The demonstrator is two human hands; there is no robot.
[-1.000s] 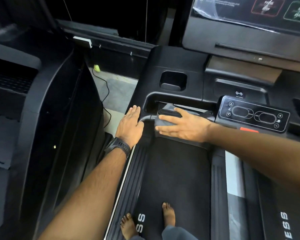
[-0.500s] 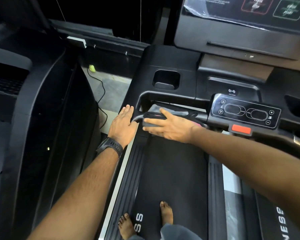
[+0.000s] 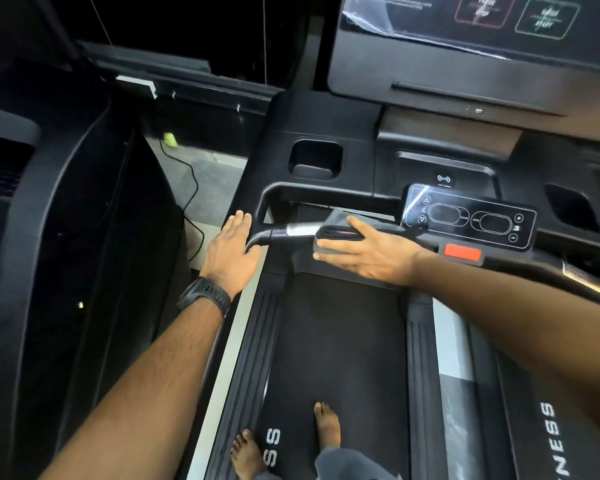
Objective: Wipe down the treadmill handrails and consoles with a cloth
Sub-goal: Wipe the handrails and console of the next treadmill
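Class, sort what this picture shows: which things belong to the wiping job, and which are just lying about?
Job: cloth, pressed by the right hand; handrail; control panel; touchscreen.
Lying about: small yellow-green object; black cable beside it.

Cloth (image 3: 329, 233): grey fabric, folded, matt, soft-looking, with a darker edge band.
Handrail (image 3: 284, 232), near left: matt black at the bend, then a short silvery metal section, smooth and glossy, catching light.
Control panel (image 3: 468, 220): smooth black face, glossy, with a bright reflection along its left edge.
Stop button (image 3: 462, 252): red plastic, smooth, dull sheen.
Console housing (image 3: 326, 116): black moulded plastic, matt.
Screen (image 3: 465, 22), far right: glossy, covered by a clear film that is wrinkled along the lower edge.
Belt (image 3: 336, 341): black, matt, finely rough.
Side rail (image 3: 255, 358): black plastic, ribbed lengthwise.
Watch strap (image 3: 205, 297): black, rubbery, matt, ridged.
Floor (image 3: 219, 174), far left: grey, matt, concrete-like.
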